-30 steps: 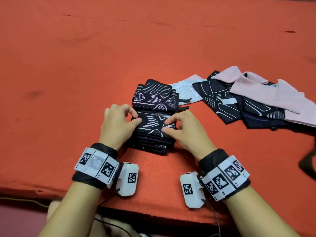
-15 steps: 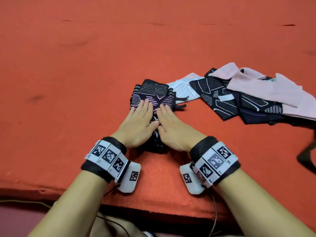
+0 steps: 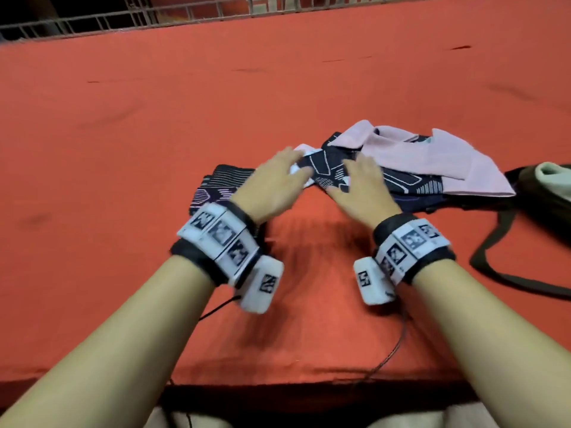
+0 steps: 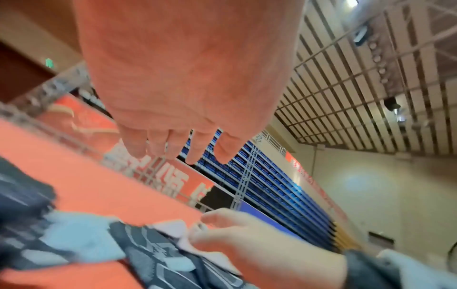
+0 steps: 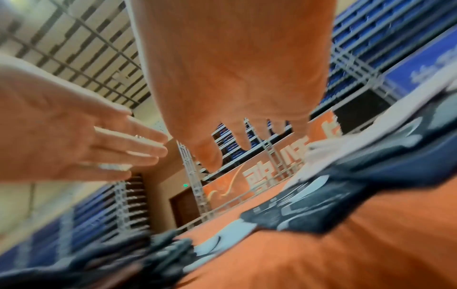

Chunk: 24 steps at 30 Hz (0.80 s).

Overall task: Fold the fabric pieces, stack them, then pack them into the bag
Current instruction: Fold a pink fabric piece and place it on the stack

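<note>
One stack of folded dark patterned fabric (image 3: pixel 216 188) on orange tabletop (image 3: pixel 123 134); right of it, loose pile (image 3: pixel 432 168), count unclear. Left hand (image 3: pixel 272 186), right hand (image 3: pixel 361 186): each grip released, fingers straight over the pile. Dark bag (image 3: pixel 543 193) farthest right holds pale cloth (image 3: pixel 553 174).

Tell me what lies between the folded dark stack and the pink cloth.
In the head view, a white piece and a dark patterned piece lie between the folded stack and pink cloth; both hands hover there.
</note>
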### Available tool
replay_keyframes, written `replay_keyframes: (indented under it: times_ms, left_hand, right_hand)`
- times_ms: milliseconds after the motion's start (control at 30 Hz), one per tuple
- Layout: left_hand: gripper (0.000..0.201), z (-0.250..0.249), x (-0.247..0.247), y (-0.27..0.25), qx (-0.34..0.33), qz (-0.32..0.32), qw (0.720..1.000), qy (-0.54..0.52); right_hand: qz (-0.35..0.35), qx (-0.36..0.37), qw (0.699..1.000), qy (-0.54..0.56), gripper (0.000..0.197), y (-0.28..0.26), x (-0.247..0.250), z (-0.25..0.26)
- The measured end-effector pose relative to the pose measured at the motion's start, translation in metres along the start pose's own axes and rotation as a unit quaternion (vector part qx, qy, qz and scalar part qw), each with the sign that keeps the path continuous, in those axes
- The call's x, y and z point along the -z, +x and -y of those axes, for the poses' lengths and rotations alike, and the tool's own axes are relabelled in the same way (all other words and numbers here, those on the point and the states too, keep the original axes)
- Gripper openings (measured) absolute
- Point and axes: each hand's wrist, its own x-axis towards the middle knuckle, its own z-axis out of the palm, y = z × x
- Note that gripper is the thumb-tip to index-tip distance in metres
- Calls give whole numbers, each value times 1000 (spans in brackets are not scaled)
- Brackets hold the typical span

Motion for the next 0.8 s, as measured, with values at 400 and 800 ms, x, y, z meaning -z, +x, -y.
replay_keyframes:
  times_ms: [400, 800]
  left_hand:
    - [36, -10, -156, 84, 144, 100, 914, -366]
    - [35, 10, -161, 83, 170, 48, 828, -532]
  right_hand:
    - [196, -189, 954, -126, 102, -9, 11, -117]
    - [10, -169, 955, -244, 39, 35, 40, -111]
